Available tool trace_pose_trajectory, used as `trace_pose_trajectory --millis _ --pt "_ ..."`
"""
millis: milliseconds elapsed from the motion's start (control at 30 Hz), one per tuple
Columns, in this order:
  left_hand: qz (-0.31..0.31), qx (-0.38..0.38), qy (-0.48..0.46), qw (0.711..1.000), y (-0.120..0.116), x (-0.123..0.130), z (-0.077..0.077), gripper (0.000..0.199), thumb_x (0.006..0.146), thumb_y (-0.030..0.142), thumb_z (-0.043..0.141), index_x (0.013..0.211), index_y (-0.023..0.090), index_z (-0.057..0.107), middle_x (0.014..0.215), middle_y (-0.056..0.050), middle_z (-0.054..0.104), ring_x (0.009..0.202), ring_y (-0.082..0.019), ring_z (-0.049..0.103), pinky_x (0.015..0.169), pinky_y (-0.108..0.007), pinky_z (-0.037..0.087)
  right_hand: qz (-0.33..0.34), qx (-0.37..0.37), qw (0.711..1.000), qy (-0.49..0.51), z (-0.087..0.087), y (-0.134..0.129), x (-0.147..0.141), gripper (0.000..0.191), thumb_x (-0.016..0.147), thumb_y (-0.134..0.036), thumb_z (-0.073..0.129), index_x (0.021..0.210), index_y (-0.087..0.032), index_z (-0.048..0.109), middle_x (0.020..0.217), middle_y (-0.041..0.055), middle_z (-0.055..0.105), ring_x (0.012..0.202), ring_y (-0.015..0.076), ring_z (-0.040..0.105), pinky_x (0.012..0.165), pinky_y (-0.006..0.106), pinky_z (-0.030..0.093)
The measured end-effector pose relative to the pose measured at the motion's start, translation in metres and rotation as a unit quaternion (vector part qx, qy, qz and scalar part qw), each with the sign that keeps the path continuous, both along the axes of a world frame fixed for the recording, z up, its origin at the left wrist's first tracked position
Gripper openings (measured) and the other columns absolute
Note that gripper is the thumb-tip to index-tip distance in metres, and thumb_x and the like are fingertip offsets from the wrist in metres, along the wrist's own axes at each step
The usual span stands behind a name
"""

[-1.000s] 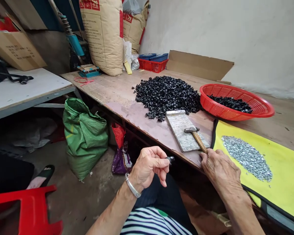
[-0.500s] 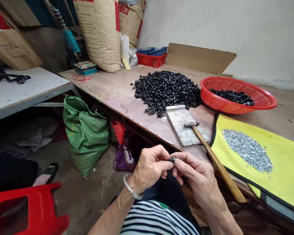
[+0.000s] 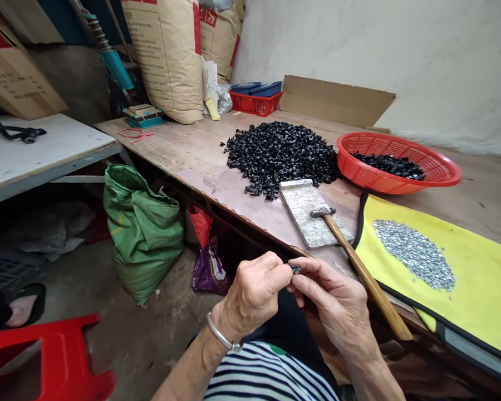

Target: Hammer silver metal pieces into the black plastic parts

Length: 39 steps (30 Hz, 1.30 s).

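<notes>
Between the fingertips of both hands, over my lap, is a small black plastic part [image 3: 294, 269], mostly covered by the fingers. My left hand [image 3: 256, 292] is closed, thumb and forefinger pinching one end of it. With thumb and fingers, my right hand [image 3: 332, 289] grips the other end. Beyond the hands a hammer [image 3: 354, 259] rests with its head on a metal plate [image 3: 303, 209] and its wooden handle toward me. A large pile of small black plastic parts [image 3: 281, 153] lies behind the plate. Small silvery metal pieces [image 3: 415, 253] are heaped on a yellow cloth [image 3: 480, 295] at right.
A red mesh basket [image 3: 438, 175] holding black parts stands at the table's right. Big paper sacks [image 3: 162, 61] and a red crate [image 3: 256, 103] are at the back. A green sack [image 3: 144, 234] and a red stool [image 3: 67, 362] stand on the floor at left.
My left hand has rolled so its back and knuckles face up more, turning the black part between the fingers. The foot at far left has shifted left.
</notes>
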<state>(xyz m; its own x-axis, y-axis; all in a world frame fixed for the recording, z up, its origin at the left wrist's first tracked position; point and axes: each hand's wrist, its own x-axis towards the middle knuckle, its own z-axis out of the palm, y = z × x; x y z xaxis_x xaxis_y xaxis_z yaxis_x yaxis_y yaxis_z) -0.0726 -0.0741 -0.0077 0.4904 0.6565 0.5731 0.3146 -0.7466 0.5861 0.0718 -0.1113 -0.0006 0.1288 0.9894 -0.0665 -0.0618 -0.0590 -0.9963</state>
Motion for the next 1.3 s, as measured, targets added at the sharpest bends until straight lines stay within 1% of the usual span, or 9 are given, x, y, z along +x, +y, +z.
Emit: trace_pose_trajectory --millis 200,333,467,600,767,867,967,1133,1300 --pt "0.000 0.001 -0.010 1.000 0.000 0.001 0.000 0.029 0.087 0.010 0.036 0.070 0.017 0.058 0.067 -0.005 0.057 0.061 -0.012 0.050 0.055 -0.022 0.040 -0.012 0.009 1.000 -0.013 -0.001 -0.001 0.001 0.022 0.070 -0.031 0.068 0.087 -0.017 0.064 0.063 0.0013 0.063 0.049 0.0114 0.053 0.044 0.024 0.044" --pt "-0.005 -0.148 -0.067 0.987 0.000 0.005 0.001 0.018 0.080 0.014 0.048 0.064 0.018 0.054 0.059 -0.001 0.053 0.055 -0.011 0.049 0.053 -0.022 0.040 0.017 -0.009 0.998 -0.060 0.001 0.000 0.005 0.019 0.077 -0.034 0.061 0.085 -0.017 0.063 0.057 -0.0013 0.059 0.049 0.0099 0.050 0.045 0.022 0.041" --pt "0.003 -0.436 -0.114 0.893 0.002 0.007 -0.004 0.012 0.071 0.017 0.058 0.061 0.018 0.051 0.048 0.004 0.048 0.040 -0.009 0.047 0.039 -0.020 0.036 0.083 -0.084 0.991 -0.056 0.001 0.002 0.010 0.016 0.079 -0.030 0.055 0.074 -0.015 0.059 0.056 -0.0030 0.056 0.046 0.0078 0.049 0.040 0.018 0.034" --pt "-0.030 -0.525 -0.146 0.838 0.007 0.012 -0.012 0.010 0.065 0.019 0.062 0.063 0.016 0.053 0.046 0.005 0.049 0.036 -0.009 0.044 0.036 -0.020 0.038 0.101 -0.151 0.982 -0.041 0.002 0.002 0.017 0.011 0.073 -0.022 0.051 0.064 -0.015 0.054 0.045 -0.0052 0.053 0.033 0.0047 0.039 0.032 0.015 0.024" --pt "-0.028 -0.544 -0.196 0.815 0.011 0.020 -0.021 0.019 0.065 0.019 0.062 0.082 0.016 0.055 0.052 0.006 0.052 0.036 -0.009 0.046 0.034 -0.020 0.040 0.068 -0.124 0.986 -0.094 0.032 0.035 0.067 0.013 0.066 -0.023 0.051 0.060 -0.014 0.057 0.038 -0.0037 0.050 0.028 0.0047 0.033 0.030 0.017 0.022" --pt "-0.014 -0.554 -0.195 0.809 0.012 0.025 -0.027 0.017 0.064 0.019 0.060 0.079 0.016 0.054 0.051 0.006 0.053 0.035 -0.009 0.047 0.033 -0.020 0.040 -0.094 -0.019 0.981 -0.167 0.066 0.081 0.122 0.019 0.072 -0.027 0.054 0.060 -0.013 0.059 0.049 -0.0004 0.055 0.040 0.0065 0.048 0.039 0.019 0.032" --pt "-0.009 -0.563 -0.192 0.804 0.011 0.025 -0.031 0.013 0.063 0.019 0.060 0.074 0.016 0.053 0.049 0.006 0.052 0.034 -0.008 0.046 0.031 -0.019 0.039 -0.165 0.008 0.969 -0.186 0.087 0.120 0.163 0.022 0.080 -0.033 0.049 0.066 -0.019 0.059 0.058 0.0018 0.060 0.054 0.0121 0.060 0.049 0.025 0.041" --pt "0.071 -0.513 -0.187 0.835 0.028 0.008 -0.028 0.009 0.064 0.021 0.061 0.063 0.016 0.054 0.042 0.004 0.051 0.035 -0.010 0.048 0.036 -0.021 0.042 -0.181 -0.003 0.958 -0.222 0.066 0.116 0.157 0.024 0.076 -0.037 0.055 0.065 -0.016 0.058 0.058 0.0039 0.059 0.050 0.0118 0.054 0.048 0.027 0.040" --pt "0.228 -0.257 -0.127 0.931 0.102 -0.013 -0.027 0.004 0.068 0.019 0.059 0.066 0.017 0.061 0.067 0.000 0.060 0.056 -0.011 0.055 0.052 -0.022 0.046 -0.110 -0.056 0.943 -0.308 0.033 0.060 0.104 0.020 0.066 -0.036 0.065 0.068 -0.016 0.065 0.045 -0.0006 0.054 0.041 0.0109 0.046 0.041 0.023 0.037"
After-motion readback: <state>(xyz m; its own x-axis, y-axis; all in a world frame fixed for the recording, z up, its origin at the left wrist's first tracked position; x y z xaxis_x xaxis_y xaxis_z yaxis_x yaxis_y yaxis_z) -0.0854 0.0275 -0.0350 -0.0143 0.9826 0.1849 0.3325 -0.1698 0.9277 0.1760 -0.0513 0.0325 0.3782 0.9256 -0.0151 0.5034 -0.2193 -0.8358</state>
